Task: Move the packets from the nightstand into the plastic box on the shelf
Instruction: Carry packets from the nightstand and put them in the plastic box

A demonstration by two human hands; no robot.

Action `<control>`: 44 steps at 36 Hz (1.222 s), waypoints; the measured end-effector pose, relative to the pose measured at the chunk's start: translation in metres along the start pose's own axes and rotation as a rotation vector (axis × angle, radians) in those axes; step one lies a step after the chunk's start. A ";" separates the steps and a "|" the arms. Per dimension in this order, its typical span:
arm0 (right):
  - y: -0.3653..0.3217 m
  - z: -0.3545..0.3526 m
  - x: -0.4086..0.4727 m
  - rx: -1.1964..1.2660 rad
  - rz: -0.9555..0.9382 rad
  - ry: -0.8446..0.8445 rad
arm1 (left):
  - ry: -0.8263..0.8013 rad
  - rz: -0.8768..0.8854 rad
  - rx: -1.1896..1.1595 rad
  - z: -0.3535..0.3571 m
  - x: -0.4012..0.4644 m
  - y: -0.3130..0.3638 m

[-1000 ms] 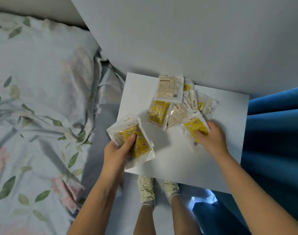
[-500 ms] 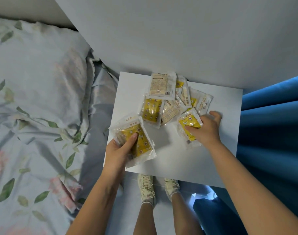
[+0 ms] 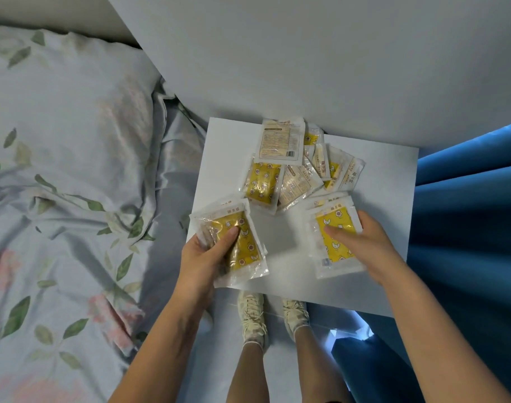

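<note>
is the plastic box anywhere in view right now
No: the head view shows only the white nightstand with its packets, the bed and a blue curtain; each hand, left and right, grips packets.

A home bedroom: floral bedding (image 3: 59, 170) beside white nightstand (image 3: 379, 228).

Left hand (image 3: 207, 254) fingers hiding under held packets (image 3: 239, 242); count unclear. Pile (image 3: 295, 167) at nightstand (image 3: 388, 181) back edge overlapping; lower packets partly hiding; print blurring.

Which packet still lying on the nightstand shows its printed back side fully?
The packet farthest from the person, against the wall: it shows pale text and a barcode, not yellow.
</note>
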State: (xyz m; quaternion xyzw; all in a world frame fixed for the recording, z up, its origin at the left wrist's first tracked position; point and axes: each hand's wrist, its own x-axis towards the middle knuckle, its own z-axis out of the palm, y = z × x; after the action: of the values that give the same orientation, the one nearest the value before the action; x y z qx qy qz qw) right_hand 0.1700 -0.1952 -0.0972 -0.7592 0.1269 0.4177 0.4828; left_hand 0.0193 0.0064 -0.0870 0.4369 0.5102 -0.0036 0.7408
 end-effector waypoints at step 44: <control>-0.247 0.064 -0.391 -0.107 -0.708 -0.652 | 0.272 0.620 -0.410 -0.055 -0.419 0.162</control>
State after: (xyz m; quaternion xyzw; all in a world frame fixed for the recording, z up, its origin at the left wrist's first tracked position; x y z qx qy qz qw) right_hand 0.0422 -0.1000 0.3420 -0.6088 -0.3189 0.4500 0.5702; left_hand -0.1498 -0.0420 0.3298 0.4096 0.4376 0.3804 0.7044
